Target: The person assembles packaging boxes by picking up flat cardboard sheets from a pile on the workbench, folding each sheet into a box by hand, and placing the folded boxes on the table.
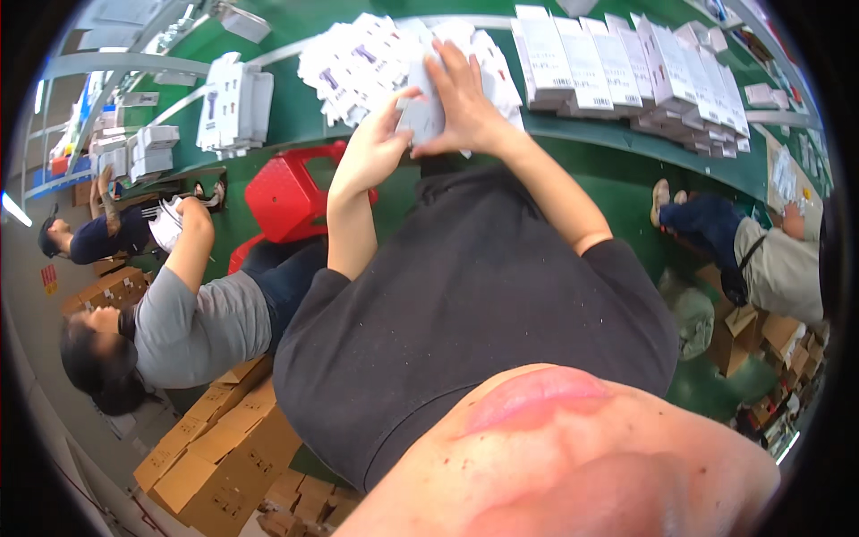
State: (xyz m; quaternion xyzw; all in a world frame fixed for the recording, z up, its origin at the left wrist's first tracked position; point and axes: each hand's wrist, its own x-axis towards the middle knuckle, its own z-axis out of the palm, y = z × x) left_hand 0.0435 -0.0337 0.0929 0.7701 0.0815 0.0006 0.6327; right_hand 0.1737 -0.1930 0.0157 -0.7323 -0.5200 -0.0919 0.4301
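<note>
**Partway along, by the look of it, with one pale carton [424, 116] in hand**

Shows a row of upright white boxes [617, 67] just to the right of the loose pile [353, 67] of white cartons, seemingly formed already, and a tidier stack [234, 103] to the left of the pile. Leaves plenty lying loose in the pile itself, on the green worktop [286, 107], too overlapped for counting and probably yet to be dealt with.

Holds the pale carton over the middle and near edge of the pile, between both hands. Pinches its left edge, apparently, between thumb and curled fingers of the left hand [376, 143]. Spreads the right hand [461, 94] along its right side, with fingers pointing toward the pile's far edge; gives no clear sign there of gripping or merely steadying.
</note>
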